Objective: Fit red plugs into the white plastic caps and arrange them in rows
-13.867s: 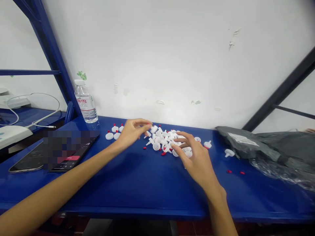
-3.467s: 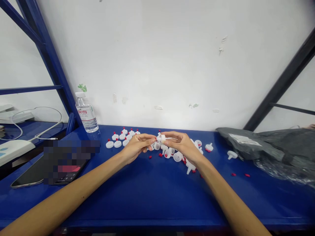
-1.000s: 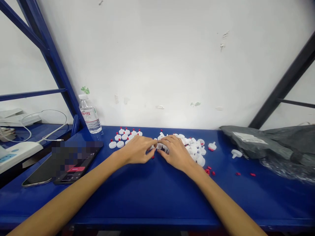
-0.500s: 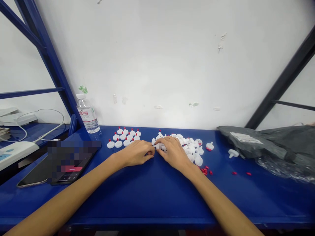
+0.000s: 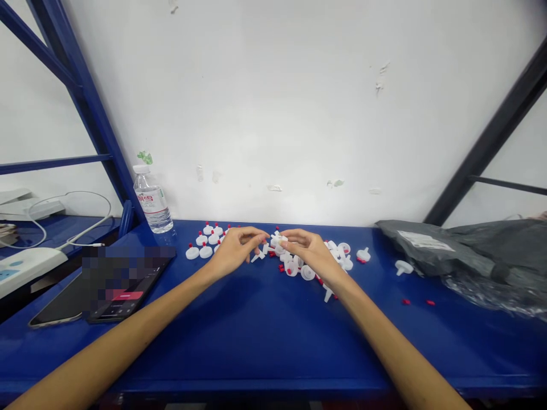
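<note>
Both hands have shifted since half a second ago: the left hand (image 5: 235, 247) has uncurled from its fist and the right hand (image 5: 318, 253) has drawn off the heap it was covering, so that they now meet fingertip to fingertip above its left part. Across the blue bench (image 5: 265, 336), the dark plastic bag (image 5: 474, 250) lies on the right, much as before; the two phones (image 5: 123, 293) and the water bottle (image 5: 154, 205) have also kept their places on the left.

Next in size is the loose heap (image 5: 307, 273) of white pieces and red bits, lying under and to the right of the hands, with more of its near side in view now. Left of it, the standing group (image 5: 205, 251) shows white discs set flat with red tips upward, partly hidden by the left hand. Only a handful stood there in the oldest view, so it has grown; judging by the heap, well over half of the pieces look unfinished.

One white piece (image 5: 279, 242) is pinched in the right fingers, just above the heap. The left fingers are bent together beside it; a trace of red shows at their tips, but whether they grip it I cannot tell. Smallest of all, two stray red caps (image 5: 405, 302) lie apart, near the bag.
</note>
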A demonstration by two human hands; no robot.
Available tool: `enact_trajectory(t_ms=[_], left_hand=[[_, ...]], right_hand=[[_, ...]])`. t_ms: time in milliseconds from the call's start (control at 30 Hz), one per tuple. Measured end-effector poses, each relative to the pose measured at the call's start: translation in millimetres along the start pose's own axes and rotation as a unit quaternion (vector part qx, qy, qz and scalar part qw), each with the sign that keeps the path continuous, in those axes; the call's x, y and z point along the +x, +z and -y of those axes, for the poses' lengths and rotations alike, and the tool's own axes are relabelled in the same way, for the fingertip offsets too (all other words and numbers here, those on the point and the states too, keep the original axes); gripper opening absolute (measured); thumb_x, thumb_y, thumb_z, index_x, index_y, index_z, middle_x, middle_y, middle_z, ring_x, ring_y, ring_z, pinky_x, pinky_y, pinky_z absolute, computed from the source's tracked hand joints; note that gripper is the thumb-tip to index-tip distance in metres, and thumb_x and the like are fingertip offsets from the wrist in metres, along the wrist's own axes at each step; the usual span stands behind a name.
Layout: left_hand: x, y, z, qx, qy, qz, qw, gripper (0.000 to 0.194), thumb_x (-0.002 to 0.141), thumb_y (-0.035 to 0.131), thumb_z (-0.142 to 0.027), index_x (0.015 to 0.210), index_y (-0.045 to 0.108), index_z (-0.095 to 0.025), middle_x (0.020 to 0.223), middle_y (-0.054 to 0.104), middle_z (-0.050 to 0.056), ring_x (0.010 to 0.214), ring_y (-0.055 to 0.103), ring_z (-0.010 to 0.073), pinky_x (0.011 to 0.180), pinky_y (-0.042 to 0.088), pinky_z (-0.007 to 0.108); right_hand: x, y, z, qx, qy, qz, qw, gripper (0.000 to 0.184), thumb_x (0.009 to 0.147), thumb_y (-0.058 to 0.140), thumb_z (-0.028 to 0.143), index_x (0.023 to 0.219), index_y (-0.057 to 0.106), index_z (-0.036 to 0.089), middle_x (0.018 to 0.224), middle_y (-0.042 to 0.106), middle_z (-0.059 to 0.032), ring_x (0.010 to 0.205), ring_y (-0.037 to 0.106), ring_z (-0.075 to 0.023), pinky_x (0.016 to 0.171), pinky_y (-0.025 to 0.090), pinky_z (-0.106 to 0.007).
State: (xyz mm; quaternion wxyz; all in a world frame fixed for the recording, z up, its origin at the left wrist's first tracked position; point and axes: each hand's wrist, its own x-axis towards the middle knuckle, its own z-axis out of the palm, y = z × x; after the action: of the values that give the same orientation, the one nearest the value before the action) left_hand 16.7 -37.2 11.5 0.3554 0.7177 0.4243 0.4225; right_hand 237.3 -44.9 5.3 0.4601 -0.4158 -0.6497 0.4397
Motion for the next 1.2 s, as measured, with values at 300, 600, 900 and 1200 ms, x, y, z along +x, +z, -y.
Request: enact_trajectory(t_ms=[300,600,900,1200], left_hand=[[1,-0.8,20,-0.244,-0.163,-0.017,0.956,0.041,0.079,0.078,-0.048,0.106,0.073,-0.018,0.117,0.07,0.013,0.079,0.069,0.0146,0.051,0.04,0.018],[0,3.8,17,-0.257,-0.164,0.011,0.952,0.039,0.08,0.077,-0.047,0.105,0.072,-0.017,0.115,0.07,0.012,0.077,0.071,0.0146,0.049,0.036,0.018],[-2,4.5,14,-0.21,-0.119,0.022,0.97,0.041,0.076,0.079,-0.05,0.101,0.073,-0.018,0.106,0.071,0.01,0.079,0.072,0.0175,0.049,0.033,0.021],[-4,4.2,11,-0.258,-0.149,0.045,0.954,0.036,0.076,0.082,-0.042,0.102,0.074,-0.019,0.087,0.07,0.005,0.08,0.068,0.014,0.051,0.035,0.018]], right_hand=[[-4,5,9,0.04,0.034,0.043,0.998,0.039,0.073,0.081,0.042,0.104,0.072,0.022,0.109,0.075,-0.0076,0.103,0.07,-0.0232,0.095,0.053,-0.038],[-4,5,7,0.051,0.04,0.05,0.997,0.042,0.07,0.083,0.038,0.106,0.069,0.022,0.11,0.074,-0.0087,0.107,0.07,-0.0242,0.092,0.054,-0.039],[-3,7,4,0.062,0.04,0.046,0.996,0.04,0.069,0.084,0.038,0.101,0.066,0.022,0.109,0.073,-0.0075,0.104,0.071,-0.0236,0.092,0.055,-0.038],[-3,6,6,0.041,0.006,0.055,0.998,0.043,0.065,0.086,0.04,0.098,0.064,0.022,0.109,0.071,-0.0059,0.097,0.07,-0.0209,0.084,0.056,-0.034]])
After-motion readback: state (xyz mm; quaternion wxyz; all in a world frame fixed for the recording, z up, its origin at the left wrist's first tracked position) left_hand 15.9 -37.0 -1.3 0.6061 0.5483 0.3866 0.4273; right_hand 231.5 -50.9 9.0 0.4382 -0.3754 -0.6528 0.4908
